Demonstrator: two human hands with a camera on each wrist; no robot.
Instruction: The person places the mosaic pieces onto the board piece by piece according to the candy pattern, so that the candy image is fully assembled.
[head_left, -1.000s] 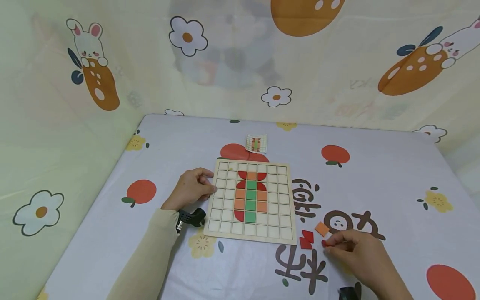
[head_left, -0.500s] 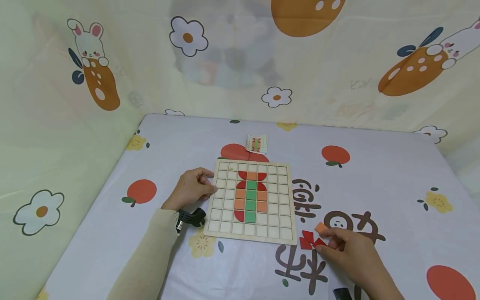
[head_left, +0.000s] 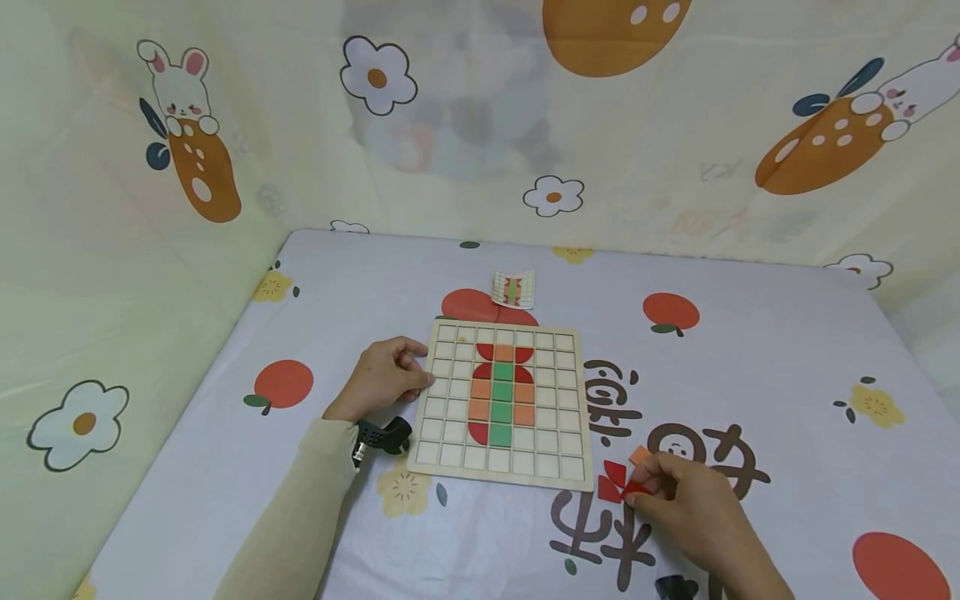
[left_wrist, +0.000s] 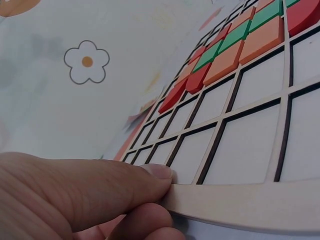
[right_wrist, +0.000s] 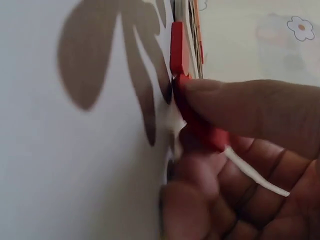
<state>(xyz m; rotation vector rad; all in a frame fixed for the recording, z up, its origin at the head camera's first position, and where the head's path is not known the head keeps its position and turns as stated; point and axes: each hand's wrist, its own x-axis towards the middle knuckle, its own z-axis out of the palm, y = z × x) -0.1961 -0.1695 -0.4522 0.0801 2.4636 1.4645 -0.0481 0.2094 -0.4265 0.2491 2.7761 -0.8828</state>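
Note:
A square wooden grid board (head_left: pixel 501 479) lies mid-table, with green, orange and red tiles forming a pattern in its cells. At its left edge my left hand (head_left: pixel 379 377) pinches the frame; in the left wrist view the thumb (left_wrist: pixel 150 175) lies at the rim with fingers curled below. My right hand (head_left: pixel 693 506) is beyond the board's lower right corner, pinching a red tile (right_wrist: pixel 197 120) between thumb and fingers, close over the table. Two more red tiles (head_left: pixel 610 490) lie just left of those fingertips. An orange tile (head_left: pixel 639 455) shows partly behind them.
A small pattern card (head_left: pixel 513 289), printed with a similar design, lies behind the board. The table's cloth (head_left: pixel 757 350) carries printed fruit, flowers and dark lettering. A patterned curtain (head_left: pixel 465 125) hangs at the back. Black wrist cameras (head_left: pixel 384 435) sit on both wrists.
My right hand has moved slightly left with the red tile, bringing it beside the other two red tiles and partly covering the orange one. My left hand stays at the board's edge.

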